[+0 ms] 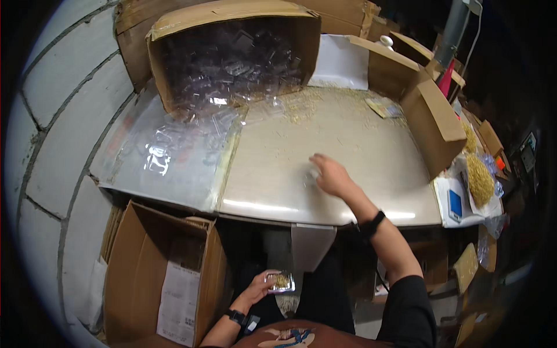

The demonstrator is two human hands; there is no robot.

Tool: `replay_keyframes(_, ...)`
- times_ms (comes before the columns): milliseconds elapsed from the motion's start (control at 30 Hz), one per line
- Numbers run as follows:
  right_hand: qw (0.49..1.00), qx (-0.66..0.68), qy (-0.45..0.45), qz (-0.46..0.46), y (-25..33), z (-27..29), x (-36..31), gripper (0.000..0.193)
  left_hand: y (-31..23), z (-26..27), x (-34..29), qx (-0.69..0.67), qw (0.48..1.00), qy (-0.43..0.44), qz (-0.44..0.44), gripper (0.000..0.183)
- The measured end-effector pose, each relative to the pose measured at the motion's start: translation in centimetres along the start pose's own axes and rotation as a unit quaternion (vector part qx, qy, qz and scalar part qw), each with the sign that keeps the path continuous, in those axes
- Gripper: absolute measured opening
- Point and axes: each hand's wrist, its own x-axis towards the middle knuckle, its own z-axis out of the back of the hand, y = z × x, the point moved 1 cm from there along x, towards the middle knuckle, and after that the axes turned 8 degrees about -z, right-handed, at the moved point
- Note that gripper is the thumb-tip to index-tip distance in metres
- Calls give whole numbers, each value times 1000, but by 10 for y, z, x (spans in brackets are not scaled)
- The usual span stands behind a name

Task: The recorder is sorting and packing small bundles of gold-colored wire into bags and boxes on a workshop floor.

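Observation:
Low in front of my body, my left hand [259,287] is closed on a small clear plastic box [282,282] with gold-coloured bits inside. Over the middle of the worktable [272,180], my right hand [332,176] reaches in with its fingers bent. A small pale, shiny shape shows by its fingertips, too blurred to name. Thin gold-coloured pieces [301,110] lie scattered toward the table's far side. Several clear plastic boxes [223,122] spill onto the table's left part from a cardboard box [232,23] lying on its side.
An open cardboard carton [127,272] stands below the table at left, beside a block wall [75,133]. Cardboard flaps [432,124] edge the table's right side. Past them are a blue scale [454,205] and a heap of gold-coloured pieces [480,181]. A printed packet [384,108] lies far right.

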Motion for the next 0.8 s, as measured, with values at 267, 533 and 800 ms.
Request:
replay_keyframes(267,991,-116,68,-24,-23,-50,164,49,2,25,13,18,994,-96,45,36)
replay_keyframes(533,977,-145,145,58,15,-26,18,52,10,26,21,-48,997,-50,38,31)
replay_keyframes(800,988,144,51,-19,-21,-6,-65,46,-4,2,26,60,994,-88,-15,19)
